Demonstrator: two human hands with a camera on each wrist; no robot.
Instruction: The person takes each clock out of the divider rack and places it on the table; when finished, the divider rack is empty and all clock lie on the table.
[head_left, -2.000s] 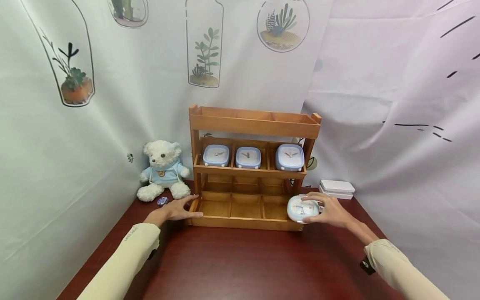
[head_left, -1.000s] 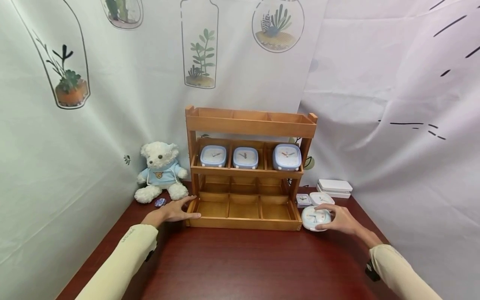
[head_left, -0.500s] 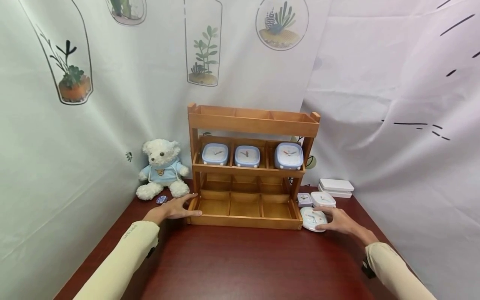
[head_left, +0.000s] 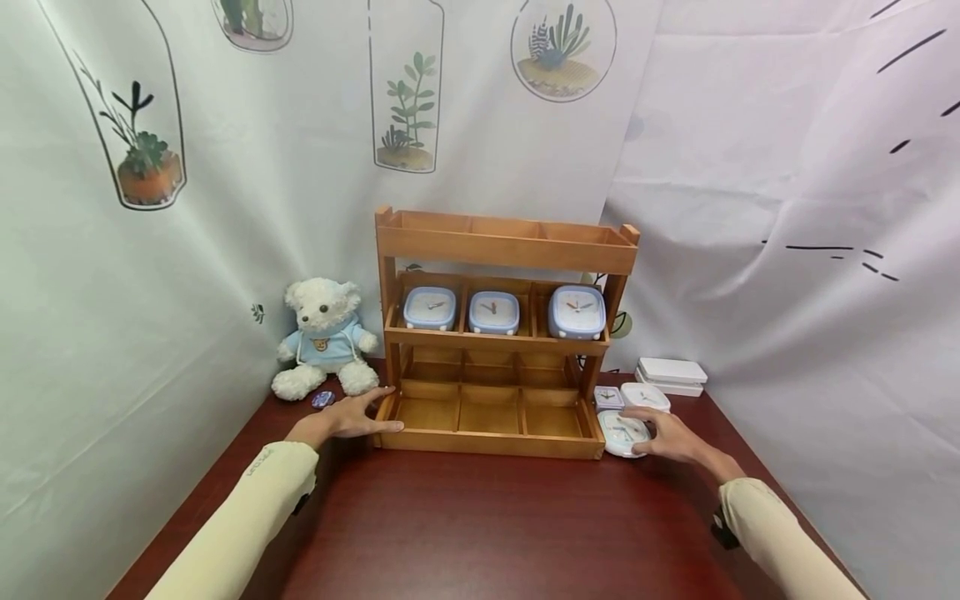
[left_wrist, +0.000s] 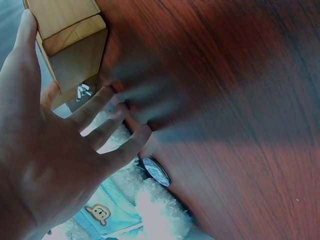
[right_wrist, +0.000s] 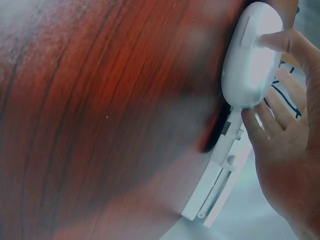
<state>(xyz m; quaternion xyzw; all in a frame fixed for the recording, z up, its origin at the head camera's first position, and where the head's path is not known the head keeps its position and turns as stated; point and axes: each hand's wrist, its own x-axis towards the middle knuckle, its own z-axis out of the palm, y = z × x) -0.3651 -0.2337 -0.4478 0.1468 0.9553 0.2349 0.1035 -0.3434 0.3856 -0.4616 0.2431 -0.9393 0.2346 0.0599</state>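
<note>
My right hand (head_left: 672, 436) holds a white-and-pale-blue alarm clock (head_left: 621, 433) by its edges, thumb in front and fingers behind. It is beside the right end of the wooden shelf (head_left: 487, 444). The right wrist view shows the clock's white rounded side (right_wrist: 250, 65) close to the dark red table. My left hand (head_left: 347, 417) rests against the shelf's lower left corner, thumb at the front, fingers spread and mostly straight. Three blue-rimmed clocks (head_left: 430, 308) stand on the middle tier, one per compartment. The bottom tier's compartments show bare wood.
Behind the held clock are a small purple square clock (head_left: 607, 397) and a white clock (head_left: 645, 397). White flat boxes (head_left: 671, 375) are stacked farther back. A teddy bear (head_left: 322, 342) sits at the left, near a small round blue item (head_left: 323, 400).
My right hand has carried the clock from the right end of the bottom tier, rightward and down beside the shelf, then nudged it slightly back. The left hand has stayed at the shelf corner.
</note>
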